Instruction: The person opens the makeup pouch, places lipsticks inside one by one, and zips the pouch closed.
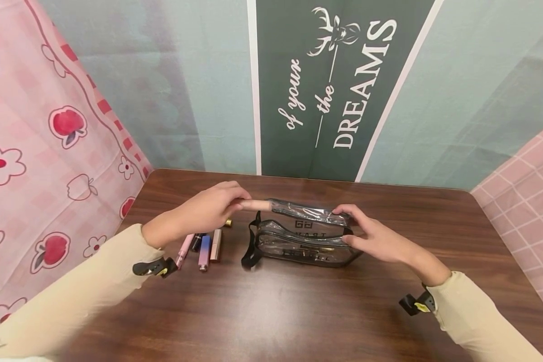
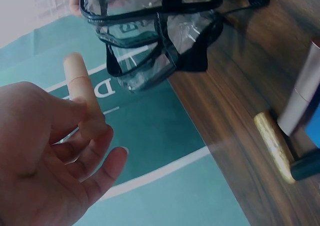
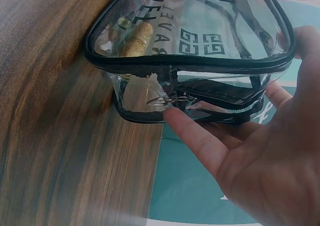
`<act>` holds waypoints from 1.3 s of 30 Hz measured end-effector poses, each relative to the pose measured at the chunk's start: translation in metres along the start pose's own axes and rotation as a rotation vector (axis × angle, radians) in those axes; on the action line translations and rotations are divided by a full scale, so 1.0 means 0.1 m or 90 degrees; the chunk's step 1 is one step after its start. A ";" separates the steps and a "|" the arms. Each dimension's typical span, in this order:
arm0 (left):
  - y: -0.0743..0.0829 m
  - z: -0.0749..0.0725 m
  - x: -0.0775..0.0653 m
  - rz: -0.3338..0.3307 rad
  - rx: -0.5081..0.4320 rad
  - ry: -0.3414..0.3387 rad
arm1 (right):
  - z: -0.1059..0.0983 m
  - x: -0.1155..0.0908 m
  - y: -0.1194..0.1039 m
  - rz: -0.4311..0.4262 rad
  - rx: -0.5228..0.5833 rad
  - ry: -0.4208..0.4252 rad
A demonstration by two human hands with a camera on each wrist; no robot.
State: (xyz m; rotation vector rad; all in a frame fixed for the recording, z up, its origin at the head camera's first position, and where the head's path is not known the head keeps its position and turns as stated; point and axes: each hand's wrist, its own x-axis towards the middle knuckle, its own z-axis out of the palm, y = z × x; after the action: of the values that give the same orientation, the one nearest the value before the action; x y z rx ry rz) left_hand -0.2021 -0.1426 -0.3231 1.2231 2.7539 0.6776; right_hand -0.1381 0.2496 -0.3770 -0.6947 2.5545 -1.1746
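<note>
The clear pouch (image 1: 294,247) stands on the wooden surface (image 1: 262,317), its zip partly undone. At its right end, the right hand (image 1: 380,239) grips it, thumb near the zip pull (image 3: 160,101). Off its left end, the left hand (image 1: 208,208) pinches a beige tube (image 1: 256,205) between thumb and fingers; the tip points toward the pouch's upper left corner, though whether they touch is hard to tell. Left of the pouch lie a pink tube (image 1: 185,249), a blue-and-purple tube (image 1: 204,251) and a rose-gold tube (image 1: 215,245). Inside the pouch is a gold item (image 3: 137,39).
</note>
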 end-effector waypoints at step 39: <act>0.48 0.43 0.51 0.080 -0.011 -0.068 | -0.02 0.00 0.00 0.002 0.010 -0.003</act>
State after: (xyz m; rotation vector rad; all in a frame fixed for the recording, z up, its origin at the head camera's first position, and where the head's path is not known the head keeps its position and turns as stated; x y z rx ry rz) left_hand -0.1937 -0.0617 -0.3360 1.3948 2.5971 0.6251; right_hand -0.1393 0.2508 -0.3758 -0.6880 2.5389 -1.1901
